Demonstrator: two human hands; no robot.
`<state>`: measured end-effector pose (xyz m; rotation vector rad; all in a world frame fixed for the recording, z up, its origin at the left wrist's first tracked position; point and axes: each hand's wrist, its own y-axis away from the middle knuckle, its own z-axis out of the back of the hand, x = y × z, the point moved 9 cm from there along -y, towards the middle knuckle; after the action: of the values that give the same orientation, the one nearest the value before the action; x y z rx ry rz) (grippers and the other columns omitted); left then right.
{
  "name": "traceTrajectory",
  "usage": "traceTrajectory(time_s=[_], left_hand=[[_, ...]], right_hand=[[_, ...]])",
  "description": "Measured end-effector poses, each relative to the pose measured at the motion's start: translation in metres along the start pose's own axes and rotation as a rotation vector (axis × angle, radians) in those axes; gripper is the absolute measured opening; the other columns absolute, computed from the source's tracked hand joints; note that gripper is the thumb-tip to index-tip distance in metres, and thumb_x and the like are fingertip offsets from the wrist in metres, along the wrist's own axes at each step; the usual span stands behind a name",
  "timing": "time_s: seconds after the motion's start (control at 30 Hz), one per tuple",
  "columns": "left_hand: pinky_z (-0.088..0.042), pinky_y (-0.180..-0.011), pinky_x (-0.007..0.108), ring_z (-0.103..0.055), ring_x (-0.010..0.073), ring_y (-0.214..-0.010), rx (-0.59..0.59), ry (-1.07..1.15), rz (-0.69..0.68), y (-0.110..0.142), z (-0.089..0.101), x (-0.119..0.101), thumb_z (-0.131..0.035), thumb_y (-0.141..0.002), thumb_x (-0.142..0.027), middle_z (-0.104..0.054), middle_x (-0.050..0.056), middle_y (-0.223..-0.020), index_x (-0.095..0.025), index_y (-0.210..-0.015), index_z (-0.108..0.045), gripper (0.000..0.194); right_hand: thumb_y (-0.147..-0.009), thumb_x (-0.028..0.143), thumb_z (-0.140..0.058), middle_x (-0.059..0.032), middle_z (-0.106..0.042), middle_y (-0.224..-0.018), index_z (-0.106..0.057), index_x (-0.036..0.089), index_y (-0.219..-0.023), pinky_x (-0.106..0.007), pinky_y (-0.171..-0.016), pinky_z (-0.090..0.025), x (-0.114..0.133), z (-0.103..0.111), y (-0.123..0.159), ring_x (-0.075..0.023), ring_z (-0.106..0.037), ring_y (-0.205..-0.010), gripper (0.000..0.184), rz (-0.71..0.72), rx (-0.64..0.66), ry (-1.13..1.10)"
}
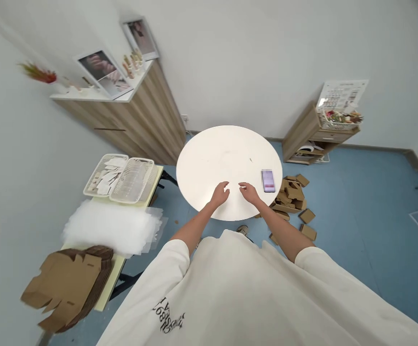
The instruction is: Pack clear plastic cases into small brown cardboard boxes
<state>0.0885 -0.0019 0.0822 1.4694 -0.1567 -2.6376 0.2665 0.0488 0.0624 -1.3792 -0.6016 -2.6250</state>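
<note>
Above the near half of a round white table, my left hand and my right hand face each other with a gap between them. Both have their fingers apart and slightly curled, with nothing in them. Whether they touch the tabletop I cannot tell. A phone with a lit, purplish screen lies on the table to the right of my right hand. A small dark mark shows on the white surface farther back.
On the left, a side table carries two white baskets, a stack of translucent sheets and flattened cardboard boxes. Small brown boxes are heaped on the floor at right. A wooden cabinet and a shelf unit stand behind.
</note>
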Motion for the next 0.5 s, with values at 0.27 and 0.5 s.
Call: traceTrajectory(time_s=[0.27, 0.5], left_hand=[[-0.046, -0.110, 0.042, -0.058, 0.0241, -0.125, -0.149, -0.017, 0.090, 0.077, 0.127, 0.107, -0.051, -0.091, -0.016, -0.061, 0.011, -0.134, -0.019, -0.134, -0.057, 0.043], [-0.045, -0.109, 0.043, -0.056, 0.0263, -0.128, -0.235, 0.015, 0.173, 0.129, 0.211, 0.162, -0.050, -0.095, -0.024, -0.060, 0.013, -0.135, -0.020, -0.132, -0.058, 0.038]], right_hand=[[-0.094, 0.025, -0.050, -0.0071, -0.063, -0.137, -0.065, 0.023, -0.129, -0.037, -0.103, -0.051, 0.094, -0.157, 0.011, -0.0198, -0.064, -0.113, 0.038, 0.093, 0.150, 0.053], [-0.094, 0.025, -0.051, -0.0063, -0.066, -0.133, -0.067, 0.024, -0.127, -0.037, -0.101, -0.052, 0.164, -0.264, 0.021, -0.0195, -0.066, -0.111, 0.036, 0.232, 0.291, 0.123]])
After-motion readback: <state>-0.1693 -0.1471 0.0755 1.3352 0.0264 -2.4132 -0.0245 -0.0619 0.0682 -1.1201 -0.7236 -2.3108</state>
